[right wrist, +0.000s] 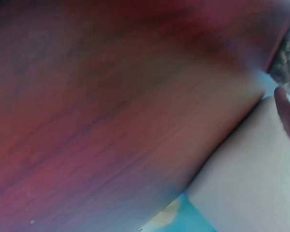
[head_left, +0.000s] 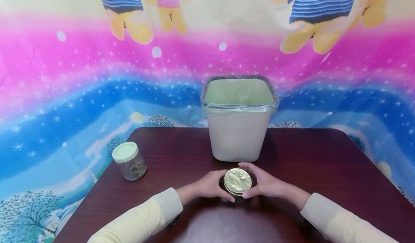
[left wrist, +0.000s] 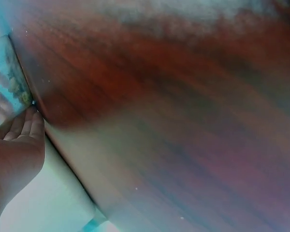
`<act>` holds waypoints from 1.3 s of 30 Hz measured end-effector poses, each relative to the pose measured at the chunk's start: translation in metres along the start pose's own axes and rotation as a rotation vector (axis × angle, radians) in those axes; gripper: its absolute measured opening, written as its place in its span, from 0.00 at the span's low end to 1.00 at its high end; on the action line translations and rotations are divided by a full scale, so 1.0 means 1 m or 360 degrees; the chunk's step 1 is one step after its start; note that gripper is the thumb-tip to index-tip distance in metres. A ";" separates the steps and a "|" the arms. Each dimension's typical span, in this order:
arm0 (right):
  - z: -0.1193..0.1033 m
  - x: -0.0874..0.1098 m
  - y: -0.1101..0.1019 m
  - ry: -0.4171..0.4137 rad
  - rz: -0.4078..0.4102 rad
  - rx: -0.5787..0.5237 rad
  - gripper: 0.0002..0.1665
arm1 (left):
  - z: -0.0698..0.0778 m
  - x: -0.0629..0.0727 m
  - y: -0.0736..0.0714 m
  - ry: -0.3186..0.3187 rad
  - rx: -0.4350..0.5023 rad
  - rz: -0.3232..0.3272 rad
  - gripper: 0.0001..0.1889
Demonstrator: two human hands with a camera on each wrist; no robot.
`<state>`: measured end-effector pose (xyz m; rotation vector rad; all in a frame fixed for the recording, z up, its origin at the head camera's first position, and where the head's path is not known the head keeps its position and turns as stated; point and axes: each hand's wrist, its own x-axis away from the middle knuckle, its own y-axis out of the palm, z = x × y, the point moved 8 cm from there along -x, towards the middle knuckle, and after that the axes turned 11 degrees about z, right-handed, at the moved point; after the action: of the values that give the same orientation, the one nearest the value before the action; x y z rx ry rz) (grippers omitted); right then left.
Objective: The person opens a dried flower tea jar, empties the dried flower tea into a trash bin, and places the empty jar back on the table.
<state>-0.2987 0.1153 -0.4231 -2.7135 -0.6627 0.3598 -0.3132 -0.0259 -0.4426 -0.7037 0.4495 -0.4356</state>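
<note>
A round jar with a shiny gold, uneven-looking lid [head_left: 237, 180] stands near the middle of the table, below the bin. My left hand [head_left: 210, 185] holds its left side, fingers curving behind and thumb in front. From the right, my right hand [head_left: 264, 180] grips the same jar, its thumb at the lid's near rim and its fingers at the far side. Part of the clear jar wall, with lumpy contents, shows beside the left fingers [left wrist: 26, 126] in the left wrist view. Only a sliver of jar [right wrist: 287, 63] and a fingertip appear in the right wrist view.
A white waste bin [head_left: 238, 135] with a clear liner stands behind the hands. Toward the left table edge is a clear jar with a pale green lid [head_left: 125, 152] and small pieces inside. A printed cloth [head_left: 81, 73] hangs behind the dark wooden table [head_left: 324, 163].
</note>
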 end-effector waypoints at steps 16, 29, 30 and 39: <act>-0.010 0.024 0.007 0.0328 0.0726 0.0249 0.55 | 0.001 -0.001 0.000 -0.0053 -0.0022 0.0026 0.34; -0.004 0.025 0.008 0.0382 0.0827 0.0278 0.55 | 0.001 -0.003 0.002 -0.0047 -0.0035 0.0042 0.33; -0.004 0.025 0.008 0.0381 0.0821 0.0245 0.54 | 0.001 -0.003 0.001 -0.0048 -0.0030 0.0043 0.33; 0.002 0.020 0.005 0.0257 0.0637 0.0230 0.52 | 0.000 -0.001 0.001 -0.0067 0.0014 0.0032 0.35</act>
<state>-0.2804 0.1214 -0.4294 -2.6858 -0.0429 0.2638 -0.3137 -0.0244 -0.4429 -0.6980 0.4145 -0.4031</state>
